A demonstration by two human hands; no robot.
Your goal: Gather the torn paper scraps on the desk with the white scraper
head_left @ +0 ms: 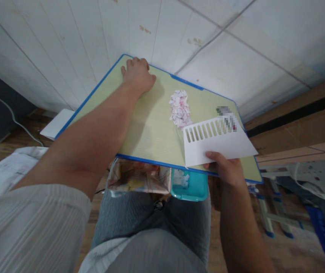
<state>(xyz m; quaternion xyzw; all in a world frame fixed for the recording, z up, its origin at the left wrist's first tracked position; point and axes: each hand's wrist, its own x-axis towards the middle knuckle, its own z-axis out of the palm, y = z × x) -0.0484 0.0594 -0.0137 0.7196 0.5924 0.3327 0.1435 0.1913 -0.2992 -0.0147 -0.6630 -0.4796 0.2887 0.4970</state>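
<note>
I've got the right hand (227,167) pinching the slotted card (200,151) low, presumably leaving its slots free, left hand (138,74) loosely spread, empty, perhaps steadying the desk (158,136).

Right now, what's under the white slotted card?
Through some slots of the white card, the pale yellow tabletop shows. Its solid part, held by the right hand, covers whatever else lies beneath.

Cable (208,43) across white wall (88,34), papers (11,165) at far left, blue-footed legs (264,216) at right
</note>
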